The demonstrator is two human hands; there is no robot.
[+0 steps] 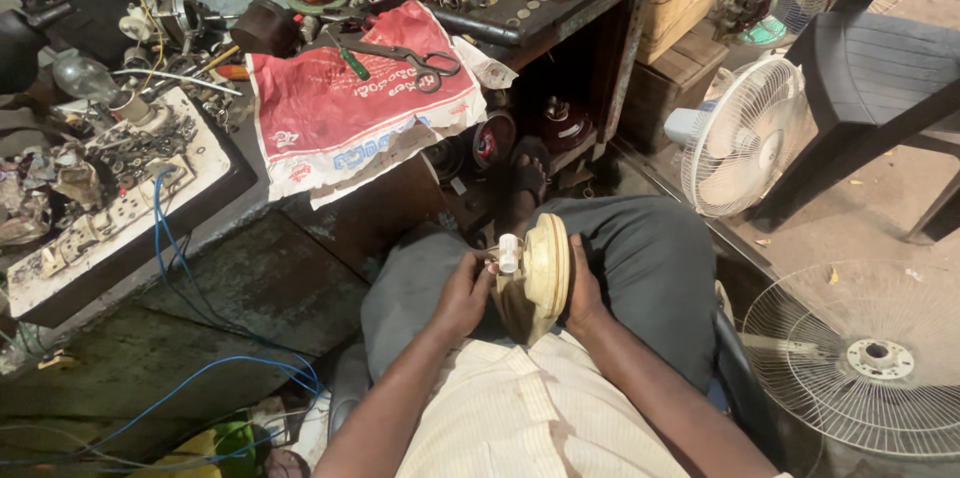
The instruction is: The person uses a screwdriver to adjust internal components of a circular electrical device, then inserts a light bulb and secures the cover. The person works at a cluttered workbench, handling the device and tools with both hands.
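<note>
On my lap I hold a cream, round fan motor housing (538,278) on edge, with a small white cap (508,253) sticking out of its left face. My left hand (464,295) grips the housing's left side, fingers near the white cap. My right hand (583,290) cups its right rim from behind. I sit with grey trousers, one foot in a black sandal (527,176) resting under the workbench.
A cluttered workbench (560,13) stands ahead with a red printed sack (350,108), scissors (415,60) and a green screwdriver (353,63). A white board of sockets (115,203) with blue wires (175,278) lies left. Fan guards (740,138) (865,358) and a dark chair (880,68) stand right.
</note>
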